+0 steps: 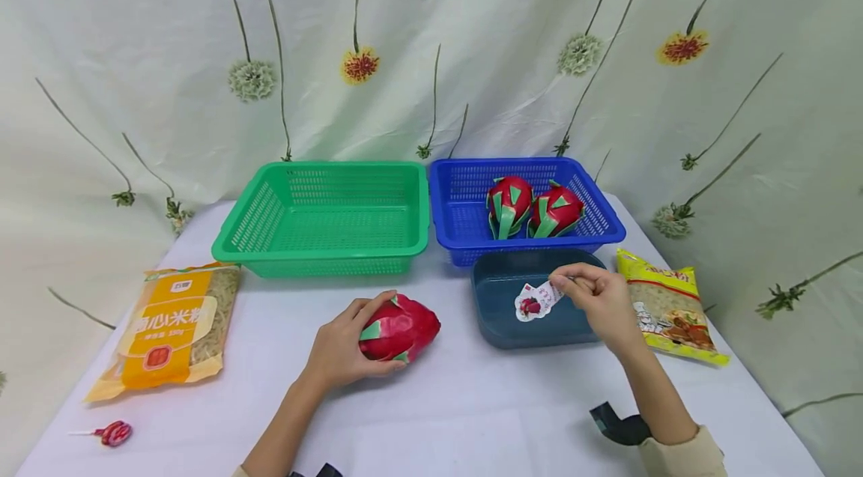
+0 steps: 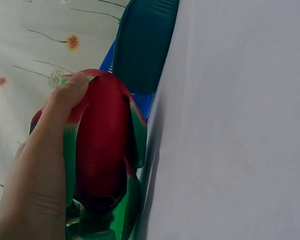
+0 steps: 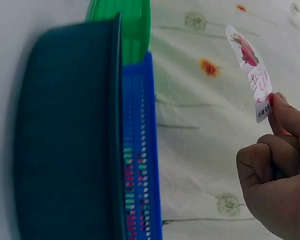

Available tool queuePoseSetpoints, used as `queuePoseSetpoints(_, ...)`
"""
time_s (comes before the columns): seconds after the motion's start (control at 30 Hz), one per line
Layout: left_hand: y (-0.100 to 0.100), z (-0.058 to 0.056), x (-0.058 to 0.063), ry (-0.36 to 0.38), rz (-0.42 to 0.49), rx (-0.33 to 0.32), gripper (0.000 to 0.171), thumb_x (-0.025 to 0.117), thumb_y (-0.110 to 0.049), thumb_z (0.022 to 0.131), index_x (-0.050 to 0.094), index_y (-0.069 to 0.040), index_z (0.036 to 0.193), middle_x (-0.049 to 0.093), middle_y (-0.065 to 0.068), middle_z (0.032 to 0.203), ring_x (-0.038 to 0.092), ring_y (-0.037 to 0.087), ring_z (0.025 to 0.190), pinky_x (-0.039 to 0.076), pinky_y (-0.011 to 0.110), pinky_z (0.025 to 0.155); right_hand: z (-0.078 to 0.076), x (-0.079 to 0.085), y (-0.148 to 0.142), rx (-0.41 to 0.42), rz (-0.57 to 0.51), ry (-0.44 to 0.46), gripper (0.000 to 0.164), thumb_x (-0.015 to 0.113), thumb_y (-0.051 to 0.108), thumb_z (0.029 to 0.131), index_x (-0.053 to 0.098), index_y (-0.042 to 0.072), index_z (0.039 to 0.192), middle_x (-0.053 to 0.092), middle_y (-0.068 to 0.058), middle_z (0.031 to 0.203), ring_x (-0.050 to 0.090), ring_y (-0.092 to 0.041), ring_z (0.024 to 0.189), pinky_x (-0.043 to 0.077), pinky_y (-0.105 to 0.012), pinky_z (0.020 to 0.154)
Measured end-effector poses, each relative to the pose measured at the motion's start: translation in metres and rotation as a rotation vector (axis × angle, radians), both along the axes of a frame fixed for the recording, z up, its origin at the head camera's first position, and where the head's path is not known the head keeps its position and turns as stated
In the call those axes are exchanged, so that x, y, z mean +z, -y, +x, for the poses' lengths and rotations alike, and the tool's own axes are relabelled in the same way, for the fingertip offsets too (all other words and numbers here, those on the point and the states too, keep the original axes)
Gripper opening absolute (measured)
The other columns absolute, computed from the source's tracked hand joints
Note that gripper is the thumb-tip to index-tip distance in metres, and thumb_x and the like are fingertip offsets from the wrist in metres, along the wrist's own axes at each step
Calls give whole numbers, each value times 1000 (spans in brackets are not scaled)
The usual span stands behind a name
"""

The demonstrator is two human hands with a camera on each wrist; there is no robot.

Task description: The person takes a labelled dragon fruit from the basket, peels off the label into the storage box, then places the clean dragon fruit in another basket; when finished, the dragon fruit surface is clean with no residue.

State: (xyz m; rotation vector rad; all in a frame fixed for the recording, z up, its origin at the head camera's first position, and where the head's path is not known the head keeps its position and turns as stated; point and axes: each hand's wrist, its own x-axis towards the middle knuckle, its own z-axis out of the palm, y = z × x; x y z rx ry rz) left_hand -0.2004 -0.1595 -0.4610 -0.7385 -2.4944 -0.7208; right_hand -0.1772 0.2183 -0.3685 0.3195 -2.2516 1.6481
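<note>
My left hand (image 1: 350, 346) grips a red dragon fruit (image 1: 407, 329) with green scales, lying on the white table in front of the green basket. In the left wrist view the thumb presses along the side of the dragon fruit (image 2: 102, 145). Between thumb and forefinger my right hand (image 1: 600, 301) pinches a white sticker (image 1: 537, 302) printed with a dragon fruit and writing. It is held over the dark teal tray (image 1: 499, 331). The right wrist view shows the sticker (image 3: 252, 75) gripped at one end, the other fingers of the right hand (image 3: 279, 165) curled in.
A green basket (image 1: 323, 265) stands at the back. Beside it, a blue basket (image 1: 465, 226) holds two dragon fruits (image 1: 510, 204). A yellow-and-orange noodle bag (image 1: 168, 331) and a lollipop (image 1: 113, 433) lie at left. Another yellow bag (image 1: 670, 308) lies right of the tray.
</note>
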Motion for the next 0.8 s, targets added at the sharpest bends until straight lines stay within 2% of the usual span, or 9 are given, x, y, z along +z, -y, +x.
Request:
queuePoseSetpoints(0.17, 0, 1, 0, -1, 5, -6, 94, 70, -70, 56, 38, -37, 138, 54, -7, 109, 58, 11, 92, 53, 31, 62, -24, -8, -28, -24, 252, 84, 22, 65, 22, 87, 68, 1, 92, 28, 2, 51, 24, -10, 42, 22, -28, 37)
queuePoseSetpoints(0.27, 1, 0, -1, -5, 10, -5, 95, 71, -70, 56, 38, -36, 139, 54, -8, 109, 58, 11, 92, 53, 30, 62, -40, -15, -38, 64, 397, 131, 21, 64, 23, 87, 69, 2, 91, 28, 3, 51, 25, -10, 44, 27, -26, 41)
queuePoseSetpoints(0.4, 2, 0, -3, -6, 9, -4, 95, 71, -69, 56, 37, -36, 139, 54, -8, 109, 58, 11, 92, 53, 30, 61, -59, -25, -41, 196, 543, 197, 18, 65, 21, 86, 70, 4, 90, 27, 6, 51, 24, -9, 45, 28, -25, 45)
queuePoseSetpoints(0.57, 2, 0, -3, -9, 12, -4, 95, 71, -69, 56, 38, -36, 138, 54, -9, 109, 58, 11, 92, 53, 30, 62, -76, -37, -34, 228, 646, 204, 13, 66, 20, 85, 70, 8, 86, 29, 7, 51, 26, -9, 46, 23, -22, 44)
queuePoseSetpoints(0.63, 2, 0, -3, -7, 17, -6, 95, 72, -69, 56, 38, -36, 138, 53, -9, 109, 58, 11, 92, 53, 30, 62, -81, -41, -32, 238, 668, 193, 11, 67, 19, 85, 70, 8, 85, 36, 8, 53, 27, -8, 48, 24, -21, 45)
queuePoseSetpoints(0.8, 2, 0, -2, 1, 21, -10, 94, 72, -68, 56, 37, -37, 138, 53, -10, 110, 58, 11, 93, 53, 30, 63, -91, -50, -27, 257, 718, 166, 9, 68, 18, 84, 71, 9, 85, 37, 8, 52, 27, -7, 49, 24, -21, 44)
